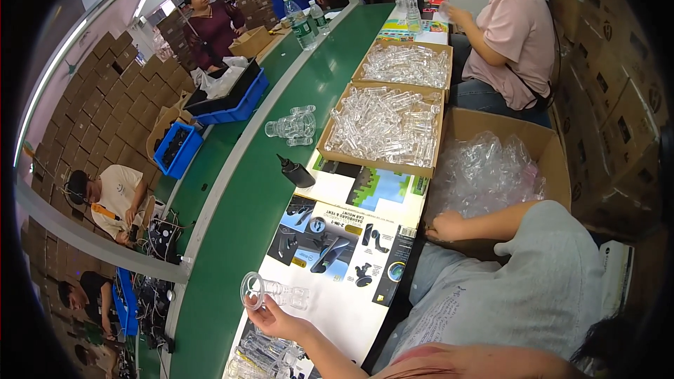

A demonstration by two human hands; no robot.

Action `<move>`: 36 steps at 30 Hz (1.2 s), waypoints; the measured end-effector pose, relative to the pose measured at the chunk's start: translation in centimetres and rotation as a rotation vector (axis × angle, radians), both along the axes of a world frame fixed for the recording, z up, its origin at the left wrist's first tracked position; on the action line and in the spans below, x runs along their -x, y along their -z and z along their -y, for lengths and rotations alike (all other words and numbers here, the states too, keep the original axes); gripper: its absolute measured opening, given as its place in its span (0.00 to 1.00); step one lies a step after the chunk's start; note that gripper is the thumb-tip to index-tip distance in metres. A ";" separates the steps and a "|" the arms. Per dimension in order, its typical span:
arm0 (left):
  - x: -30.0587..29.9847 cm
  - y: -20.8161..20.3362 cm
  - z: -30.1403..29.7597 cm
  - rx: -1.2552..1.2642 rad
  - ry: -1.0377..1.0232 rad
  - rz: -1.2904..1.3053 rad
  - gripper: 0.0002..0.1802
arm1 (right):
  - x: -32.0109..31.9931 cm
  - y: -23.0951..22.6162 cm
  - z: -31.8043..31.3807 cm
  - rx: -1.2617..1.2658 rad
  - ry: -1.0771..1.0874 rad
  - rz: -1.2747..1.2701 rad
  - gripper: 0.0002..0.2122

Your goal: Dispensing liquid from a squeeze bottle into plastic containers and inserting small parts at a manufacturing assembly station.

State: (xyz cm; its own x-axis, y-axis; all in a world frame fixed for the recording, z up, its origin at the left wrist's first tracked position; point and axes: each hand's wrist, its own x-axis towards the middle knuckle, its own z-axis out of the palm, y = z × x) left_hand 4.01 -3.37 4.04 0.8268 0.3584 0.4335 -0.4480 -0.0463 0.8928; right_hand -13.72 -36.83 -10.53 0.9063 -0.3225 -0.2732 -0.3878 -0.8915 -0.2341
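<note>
My left hand (277,319) is closed around a clear plastic cup-like part (253,290) with a wide round rim, over the near end of the bench. A narrower clear tube section (291,296) extends to its right; I cannot tell whether the two are one piece. My right hand (448,226) is curled at the near left edge of a large cardboard box (551,144) holding clear plastic bags (484,172). What its fingers hold, if anything, is hidden. Below my left hand lies a pile of clear plastic parts (263,354).
Two shallow cartons (382,165) full of clear tubular parts stand ahead. A black dropper bottle (295,172) and a clear part cluster (291,126) stand on the green bench (232,238). Printed cardboard (330,238) covers my side. A co-worker in pink (512,35) sits beyond the box.
</note>
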 end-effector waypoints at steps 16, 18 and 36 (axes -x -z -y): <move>0.2 0.4 -0.2 -0.034 0.010 -0.017 0.19 | 0.2 0.5 0.8 0.079 -0.234 0.117 0.17; 0.2 0.2 0.0 -0.039 0.017 -0.016 0.20 | 0.3 0.8 0.9 0.078 -0.233 0.132 0.17; 0.0 0.4 -0.1 -0.024 0.010 -0.001 0.19 | 0.5 0.7 0.8 0.116 -0.288 0.263 0.15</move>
